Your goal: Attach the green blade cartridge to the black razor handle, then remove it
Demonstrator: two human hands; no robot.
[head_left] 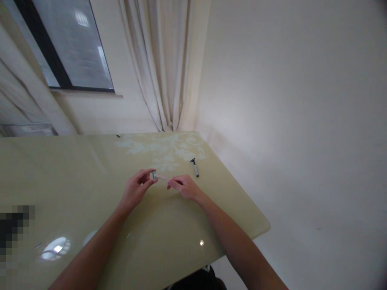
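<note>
Both my hands are above the table, holding a light-coloured razor (161, 177) between them. The thumb and fingers of my left hand (140, 183) pinch its small blue-grey head at the two ends. My right hand (184, 186) is closed round the pale handle, so most of that handle is hidden. Just beyond my right hand lies a second razor (196, 168), with a black head and a grey and black handle, flat on the tabletop.
The glossy pale-yellow table (242, 209) has a white floral pattern near its far corner. A small dark piece (118, 136) lies at the far edge. Behind are a curtain (163, 64) and a window (75, 48); a bare wall (287, 100) runs along the right.
</note>
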